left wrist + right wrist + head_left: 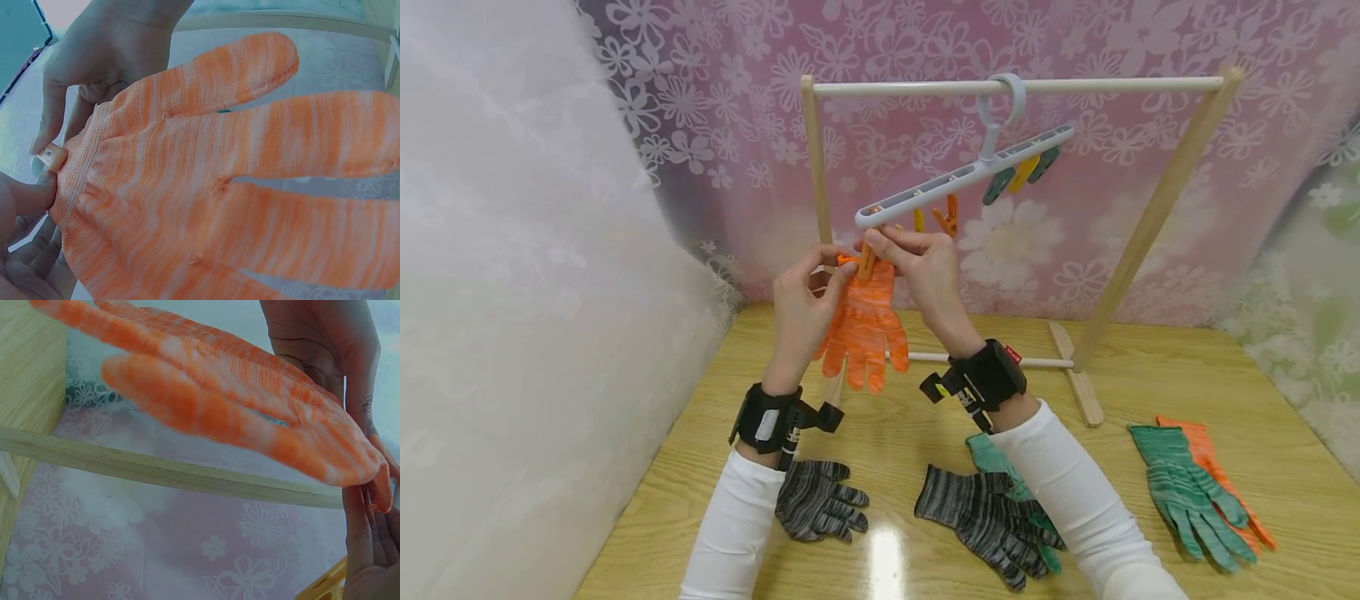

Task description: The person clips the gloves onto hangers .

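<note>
Left hand [800,312]: thumb and forefinger brought together, the knitted cuff of a mottled orange-and-white fabric glove [870,329] pinched between them. Right hand [932,271]: an orange clothes peg [866,263] gripped by thumb and fingers at the same cuff; whether the cuff is bitten by the peg cannot be told. The glove is hung fingers-down beneath the near end of a pale grey plastic hanger [940,182], itself hooked on a white-barred wooden rack [1157,208]. On the wood-grain table [700,500], two black-and-grey striped knitted gloves [822,502] are laid.
</note>
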`<act>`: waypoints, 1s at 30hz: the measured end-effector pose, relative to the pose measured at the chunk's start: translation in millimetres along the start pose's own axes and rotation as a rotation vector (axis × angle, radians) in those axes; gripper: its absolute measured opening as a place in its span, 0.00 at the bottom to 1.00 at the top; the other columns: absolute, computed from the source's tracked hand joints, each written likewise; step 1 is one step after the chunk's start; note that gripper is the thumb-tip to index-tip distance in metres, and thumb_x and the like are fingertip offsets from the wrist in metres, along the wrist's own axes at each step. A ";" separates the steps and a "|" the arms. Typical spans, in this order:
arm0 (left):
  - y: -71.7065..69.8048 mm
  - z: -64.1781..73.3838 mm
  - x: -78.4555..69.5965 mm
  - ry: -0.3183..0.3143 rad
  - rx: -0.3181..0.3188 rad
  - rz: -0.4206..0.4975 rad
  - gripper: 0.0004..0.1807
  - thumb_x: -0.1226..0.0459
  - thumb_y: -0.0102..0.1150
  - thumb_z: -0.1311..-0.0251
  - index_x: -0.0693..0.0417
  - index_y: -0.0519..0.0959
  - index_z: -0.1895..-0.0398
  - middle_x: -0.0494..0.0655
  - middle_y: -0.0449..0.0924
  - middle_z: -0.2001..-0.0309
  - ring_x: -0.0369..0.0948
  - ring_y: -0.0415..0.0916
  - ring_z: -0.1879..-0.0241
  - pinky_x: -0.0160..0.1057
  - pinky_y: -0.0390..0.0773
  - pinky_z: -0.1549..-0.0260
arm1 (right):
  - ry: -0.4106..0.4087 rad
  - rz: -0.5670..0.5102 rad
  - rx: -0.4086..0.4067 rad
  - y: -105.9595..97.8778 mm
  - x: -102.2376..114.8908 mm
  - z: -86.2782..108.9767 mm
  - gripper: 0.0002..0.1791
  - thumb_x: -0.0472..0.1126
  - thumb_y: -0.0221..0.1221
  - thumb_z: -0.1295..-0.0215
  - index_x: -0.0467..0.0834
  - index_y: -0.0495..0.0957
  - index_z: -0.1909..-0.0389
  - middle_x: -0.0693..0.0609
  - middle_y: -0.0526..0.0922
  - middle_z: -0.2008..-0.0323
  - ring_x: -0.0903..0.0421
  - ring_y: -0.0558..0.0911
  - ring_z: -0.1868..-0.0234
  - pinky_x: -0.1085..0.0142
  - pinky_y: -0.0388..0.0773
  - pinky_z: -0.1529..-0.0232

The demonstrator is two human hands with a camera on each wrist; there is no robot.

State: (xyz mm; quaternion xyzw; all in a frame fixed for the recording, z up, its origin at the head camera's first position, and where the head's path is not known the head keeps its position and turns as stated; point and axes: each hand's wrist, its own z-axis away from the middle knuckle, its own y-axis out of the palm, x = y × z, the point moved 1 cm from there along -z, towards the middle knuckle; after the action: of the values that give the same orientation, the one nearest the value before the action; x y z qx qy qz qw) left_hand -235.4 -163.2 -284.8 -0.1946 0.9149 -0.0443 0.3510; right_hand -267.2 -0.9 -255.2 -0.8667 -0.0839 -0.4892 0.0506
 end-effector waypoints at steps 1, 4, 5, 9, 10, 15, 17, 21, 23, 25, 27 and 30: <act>0.3 0.1 -0.1 -0.001 0.003 0.002 0.10 0.63 0.63 0.32 0.61 0.83 0.54 0.54 0.85 0.62 0.46 0.87 0.70 0.28 0.83 0.69 | 0.001 0.001 0.001 -0.3 -0.1 0.1 0.16 0.43 0.66 0.31 0.40 0.86 0.47 0.45 0.90 0.61 0.52 0.87 0.52 0.60 0.83 0.48; 1.0 0.6 -0.4 0.007 0.006 0.001 0.10 0.64 0.63 0.32 0.62 0.82 0.54 0.55 0.85 0.62 0.47 0.87 0.70 0.27 0.83 0.69 | 0.003 0.020 0.004 -1.2 0.0 1.6 0.17 0.44 0.67 0.32 0.41 0.86 0.46 0.45 0.90 0.61 0.53 0.87 0.51 0.60 0.83 0.47; 1.3 0.9 -0.2 0.010 0.008 0.000 0.10 0.64 0.63 0.32 0.62 0.82 0.54 0.55 0.85 0.63 0.47 0.87 0.70 0.27 0.83 0.69 | 0.006 0.036 0.003 -1.4 0.1 2.3 0.17 0.45 0.67 0.32 0.42 0.86 0.46 0.46 0.90 0.60 0.54 0.86 0.51 0.61 0.83 0.49; 2.2 2.5 0.4 0.014 0.014 -0.001 0.10 0.65 0.62 0.31 0.62 0.82 0.53 0.55 0.85 0.64 0.47 0.87 0.70 0.27 0.82 0.70 | 0.011 0.090 0.003 -1.8 -0.9 4.8 0.19 0.47 0.67 0.32 0.44 0.85 0.44 0.46 0.90 0.58 0.55 0.85 0.50 0.64 0.82 0.57; 2.4 2.9 0.6 0.012 0.015 0.000 0.10 0.65 0.62 0.31 0.62 0.82 0.53 0.55 0.85 0.64 0.47 0.87 0.70 0.27 0.82 0.70 | 0.013 0.099 0.003 -1.9 -1.0 5.4 0.19 0.47 0.67 0.32 0.44 0.85 0.44 0.46 0.90 0.57 0.55 0.85 0.50 0.64 0.82 0.58; 3.2 4.3 2.3 0.009 0.013 0.000 0.11 0.64 0.62 0.31 0.62 0.82 0.52 0.55 0.84 0.64 0.47 0.86 0.70 0.27 0.81 0.69 | 0.022 0.095 0.019 -2.8 -3.5 6.3 0.20 0.44 0.67 0.32 0.44 0.84 0.42 0.47 0.88 0.50 0.53 0.83 0.46 0.60 0.82 0.51; 3.7 4.3 2.6 0.008 0.017 -0.008 0.11 0.64 0.62 0.31 0.62 0.82 0.51 0.55 0.85 0.64 0.47 0.86 0.70 0.28 0.81 0.69 | 0.024 0.113 0.022 -3.5 -4.2 6.7 0.20 0.45 0.67 0.32 0.44 0.84 0.41 0.47 0.88 0.50 0.53 0.83 0.47 0.58 0.82 0.48; 5.1 4.6 3.7 0.002 0.040 -0.033 0.11 0.65 0.61 0.30 0.62 0.82 0.49 0.56 0.85 0.64 0.47 0.85 0.69 0.30 0.81 0.68 | 0.014 0.171 0.030 -4.1 -4.4 8.1 0.20 0.46 0.66 0.31 0.45 0.84 0.41 0.47 0.88 0.51 0.52 0.84 0.51 0.57 0.82 0.48; 5.8 5.1 4.6 -0.004 0.051 -0.030 0.12 0.65 0.61 0.29 0.62 0.81 0.48 0.56 0.85 0.64 0.47 0.85 0.68 0.31 0.82 0.67 | 0.009 0.187 0.030 -4.2 -4.1 8.7 0.20 0.46 0.66 0.31 0.45 0.84 0.41 0.47 0.88 0.52 0.53 0.85 0.53 0.57 0.82 0.49; 6.6 6.2 5.7 -0.009 0.054 -0.014 0.13 0.65 0.61 0.29 0.62 0.80 0.47 0.56 0.85 0.62 0.47 0.85 0.67 0.31 0.82 0.65 | 0.008 0.185 0.035 -4.4 -4.5 8.8 0.20 0.45 0.66 0.31 0.44 0.84 0.41 0.47 0.88 0.52 0.53 0.84 0.54 0.59 0.82 0.50; 7.6 7.7 6.5 -0.016 0.050 0.019 0.13 0.65 0.60 0.29 0.63 0.80 0.46 0.57 0.85 0.60 0.48 0.85 0.64 0.30 0.82 0.64 | 0.005 0.188 0.045 -4.7 -5.5 8.9 0.20 0.45 0.66 0.31 0.44 0.83 0.41 0.47 0.88 0.52 0.53 0.84 0.55 0.60 0.82 0.51; 9.0 11.6 8.5 -0.034 0.036 0.052 0.14 0.66 0.60 0.29 0.64 0.79 0.45 0.58 0.85 0.57 0.49 0.85 0.62 0.28 0.82 0.63 | -0.006 0.203 0.075 -4.8 -7.1 9.2 0.19 0.44 0.65 0.30 0.43 0.84 0.41 0.47 0.88 0.52 0.53 0.85 0.56 0.61 0.82 0.52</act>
State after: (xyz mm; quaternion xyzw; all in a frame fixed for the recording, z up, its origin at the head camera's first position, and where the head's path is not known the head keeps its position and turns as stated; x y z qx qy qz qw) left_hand -236.5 -157.5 -300.7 -0.1651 0.9125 -0.0486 0.3710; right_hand -264.0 4.8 -266.0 -0.8697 -0.0142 -0.4754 0.1320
